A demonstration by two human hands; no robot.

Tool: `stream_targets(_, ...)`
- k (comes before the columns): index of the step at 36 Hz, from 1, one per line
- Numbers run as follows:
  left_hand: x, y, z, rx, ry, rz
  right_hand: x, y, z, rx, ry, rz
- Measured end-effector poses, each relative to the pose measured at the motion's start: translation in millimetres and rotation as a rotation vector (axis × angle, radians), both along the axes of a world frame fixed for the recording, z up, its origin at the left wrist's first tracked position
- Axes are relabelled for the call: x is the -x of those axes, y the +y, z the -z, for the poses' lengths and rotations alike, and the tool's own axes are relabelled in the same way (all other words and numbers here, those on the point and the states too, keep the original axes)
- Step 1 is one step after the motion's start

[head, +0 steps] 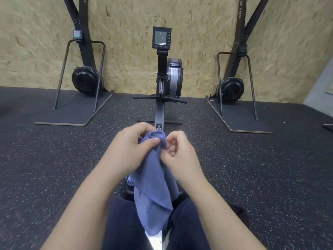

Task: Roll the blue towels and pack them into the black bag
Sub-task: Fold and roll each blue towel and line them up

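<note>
A blue towel (152, 186) hangs in front of me, bunched at its top and draping down between my knees. My left hand (129, 150) grips the bunched top, thumb pressed on the cloth. My right hand (177, 154) is right beside it with fingers curled, pinching the towel's right edge near the top. A second bit of blue cloth (130, 182) peeks out behind the hanging towel, low on the left. The black bag is not in view.
I sit astride a rowing machine (163, 98) whose rail runs forward to a monitor. Two black ski machines on platforms stand left (79, 78) and right (236, 87) against a chipboard wall. Dark speckled rubber floor lies all around.
</note>
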State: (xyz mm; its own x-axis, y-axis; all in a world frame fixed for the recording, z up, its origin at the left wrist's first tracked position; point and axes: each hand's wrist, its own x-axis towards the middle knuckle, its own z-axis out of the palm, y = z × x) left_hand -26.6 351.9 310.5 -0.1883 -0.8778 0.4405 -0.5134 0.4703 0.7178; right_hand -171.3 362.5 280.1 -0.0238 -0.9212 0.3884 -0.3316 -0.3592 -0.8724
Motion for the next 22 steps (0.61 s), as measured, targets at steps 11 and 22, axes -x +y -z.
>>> stream_targets(11,-7.9,4.6,-11.7,0.115,0.241,-0.02,0.9,-4.5,38.5,-0.112,0.024,0.039)
stream_targets(22,-9.7,-7.2,24.5,-0.041,0.163,-0.223,-1.7,-1.5,25.4,-0.009,-0.094,0.067)
